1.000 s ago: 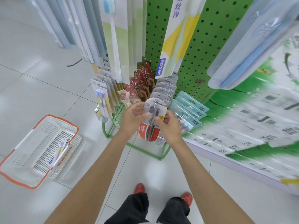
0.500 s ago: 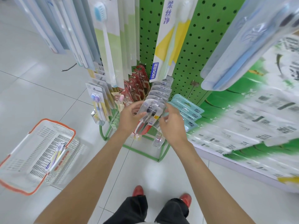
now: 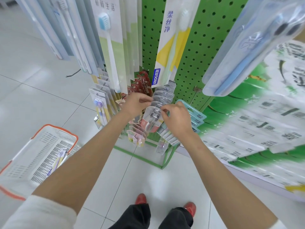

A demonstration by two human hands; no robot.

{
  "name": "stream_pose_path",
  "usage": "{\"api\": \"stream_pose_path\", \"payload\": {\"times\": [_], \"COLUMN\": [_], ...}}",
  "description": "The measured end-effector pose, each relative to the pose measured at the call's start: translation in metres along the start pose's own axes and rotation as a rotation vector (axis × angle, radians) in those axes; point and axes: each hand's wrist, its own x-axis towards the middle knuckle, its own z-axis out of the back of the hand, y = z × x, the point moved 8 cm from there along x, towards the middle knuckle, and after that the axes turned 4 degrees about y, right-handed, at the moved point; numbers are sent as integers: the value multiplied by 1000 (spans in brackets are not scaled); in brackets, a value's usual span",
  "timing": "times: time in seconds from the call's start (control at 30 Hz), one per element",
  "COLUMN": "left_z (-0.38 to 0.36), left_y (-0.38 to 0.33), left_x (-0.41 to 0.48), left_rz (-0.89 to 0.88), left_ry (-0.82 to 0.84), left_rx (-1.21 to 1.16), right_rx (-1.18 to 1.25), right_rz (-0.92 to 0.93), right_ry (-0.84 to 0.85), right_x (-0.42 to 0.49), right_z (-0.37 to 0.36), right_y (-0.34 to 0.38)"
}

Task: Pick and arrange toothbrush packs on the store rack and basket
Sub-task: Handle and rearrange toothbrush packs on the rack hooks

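A clear toothbrush pack with a red lower card (image 3: 152,120) hangs at the front of a row of similar clear packs (image 3: 163,95) on the green pegboard rack (image 3: 203,52). My left hand (image 3: 137,104) pinches the pack's top left edge. My right hand (image 3: 175,119) pinches its top right edge, at the hook end. A white basket with an orange rim (image 3: 54,129) stands on the floor to the left and holds a purple toothbrush pack (image 3: 58,160).
Teal packs (image 3: 194,115) hang right of my hands, red packs (image 3: 142,83) behind, purple-brush packs (image 3: 99,104) at left. Long packs (image 3: 109,43) dangle above. A printed green display (image 3: 257,123) runs along the right. My red shoes (image 3: 140,198) stand on white tiles.
Both hands have lifted the clear pack from lower down up to the front of the hook row. The camera has come closer to the rack.
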Motion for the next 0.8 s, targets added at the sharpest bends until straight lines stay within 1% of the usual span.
{"api": "stream_pose_path", "payload": {"times": [0.27,0.43,0.6,0.8], "left_z": [-4,-6,-1,9], "left_y": [0,-4,0,5], "left_x": [12,14,7,-14], "left_rz": [61,56,29,17], "left_ry": [47,104,8,-179], "left_rx": [39,98,55,-68], "right_rx": [0,9,18,8], "right_rz": [10,-9,-22,-20], "right_ry": [28,35,36,43], "right_x": [-2,-3,-2,-2], "right_z": [-4,-2,-1,0], "right_y": [5,5,5,5]}}
